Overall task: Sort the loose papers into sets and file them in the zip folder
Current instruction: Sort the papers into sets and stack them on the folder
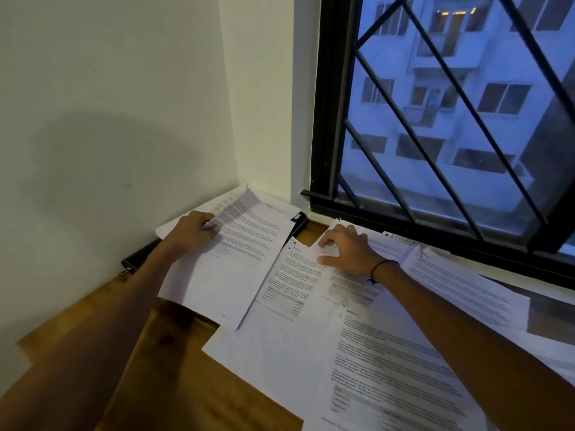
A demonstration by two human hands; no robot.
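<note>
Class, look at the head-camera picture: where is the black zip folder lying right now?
The black zip folder lies at the far left of the wooden table, against the wall, mostly covered by the papers that the left hand holds.

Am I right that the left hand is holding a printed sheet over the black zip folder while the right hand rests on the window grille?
Not quite: the head view shows the right hand resting on the papers spread over the table, not the grille. The left hand does hold a printed sheet over the black zip folder.

Printed sheets (236,262) are covering most of the black zip folder (141,255). Text on every page is blurring past reading. Bottom sheet (389,377) is running off the lower edge. Left hand (196,231) fingertips are hiding under a page.
</note>
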